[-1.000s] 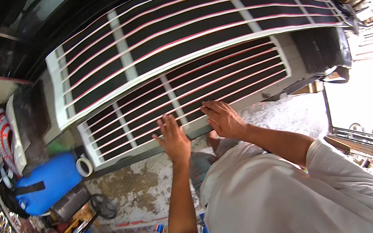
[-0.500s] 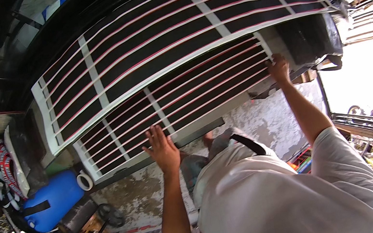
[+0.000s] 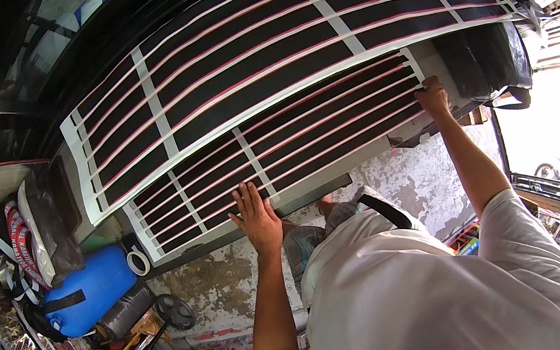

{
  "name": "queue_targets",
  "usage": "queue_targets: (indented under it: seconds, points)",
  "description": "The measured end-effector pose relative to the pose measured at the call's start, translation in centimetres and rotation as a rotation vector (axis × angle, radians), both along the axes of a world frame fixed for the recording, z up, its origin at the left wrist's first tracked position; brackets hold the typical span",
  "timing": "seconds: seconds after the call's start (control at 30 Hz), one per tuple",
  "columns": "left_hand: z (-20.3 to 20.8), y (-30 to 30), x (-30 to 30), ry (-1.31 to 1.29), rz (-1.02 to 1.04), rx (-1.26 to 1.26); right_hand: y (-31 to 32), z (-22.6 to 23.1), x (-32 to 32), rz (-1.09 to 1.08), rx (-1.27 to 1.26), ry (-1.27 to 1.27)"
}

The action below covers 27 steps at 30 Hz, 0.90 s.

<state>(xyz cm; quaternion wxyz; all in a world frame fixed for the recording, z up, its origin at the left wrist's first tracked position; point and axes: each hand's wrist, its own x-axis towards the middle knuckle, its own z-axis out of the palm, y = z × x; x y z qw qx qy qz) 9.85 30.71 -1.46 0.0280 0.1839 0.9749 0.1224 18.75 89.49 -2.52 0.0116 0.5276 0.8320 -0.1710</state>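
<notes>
On the table [image 3: 428, 60] lies black, white-striped sheeting [image 3: 290, 144]

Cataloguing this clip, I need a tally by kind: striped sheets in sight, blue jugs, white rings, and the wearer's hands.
Striped sheets: 2 (upper sheet, lower sheet)
Blue jug: 1
White ring: 1
Wearer's hands: 2 (left hand, right hand)
Total: 6

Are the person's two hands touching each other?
Apart. The head view shows the left hand at the lower striped sheet's near edge and the right hand by its right end, a wide gap between.
</notes>
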Motion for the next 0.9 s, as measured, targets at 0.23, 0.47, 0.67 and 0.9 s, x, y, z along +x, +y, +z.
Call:
queue_targets:
  seconds: [0.23, 0.47, 0.67, 0.9]
  points:
    - [0.0, -0.2, 0.0, -0.018, 0.002, 0.007, 2.0, -0.4, -0.2, 0.020, -0.061, 0.037]
    - [0.2, -0.2, -0.1, -0.025, -0.011, -0.009, 0.8, 0.8, -0.9, -0.015, 0.010, 0.005]
    - [0.0, -0.5, 0.0, -0.035, 0.005, -0.027, -0.4, 1.7, -0.7, 0.034, 0.076, -0.013]
    - [0.1, -0.1, 0.0, -0.014, -0.001, -0.014, -4.0, 1.8, -0.3, 0.163, 0.490, 0.267]
